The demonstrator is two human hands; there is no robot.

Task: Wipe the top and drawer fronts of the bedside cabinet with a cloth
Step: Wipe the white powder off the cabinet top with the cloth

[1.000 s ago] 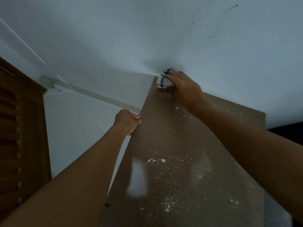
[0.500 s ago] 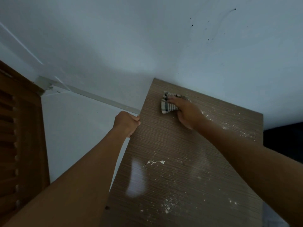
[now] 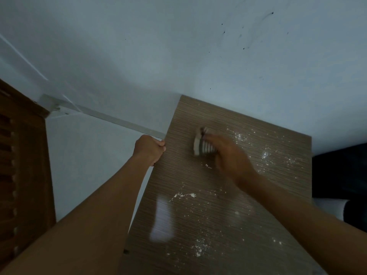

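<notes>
The bedside cabinet's brown wood-grain top (image 3: 198, 225) fills the lower middle, speckled with white dust and crumbs. My right hand (image 3: 230, 159), blurred by motion, presses a checked black-and-white cloth (image 3: 202, 145) flat on the top, some way in from the back edge. My left hand (image 3: 150, 148) is closed over the cabinet's left edge. The drawer fronts are out of sight.
A pale wall (image 3: 178, 46) stands right behind the cabinet. A white floor (image 3: 89, 155) lies to the left, with a brown slatted wooden panel (image 3: 21, 175) at the far left. Something dark (image 3: 339, 185) borders the cabinet's right side.
My right hand has dragged the cloth from the back left corner toward me across the top. The left hand has kept its hold on the left edge.
</notes>
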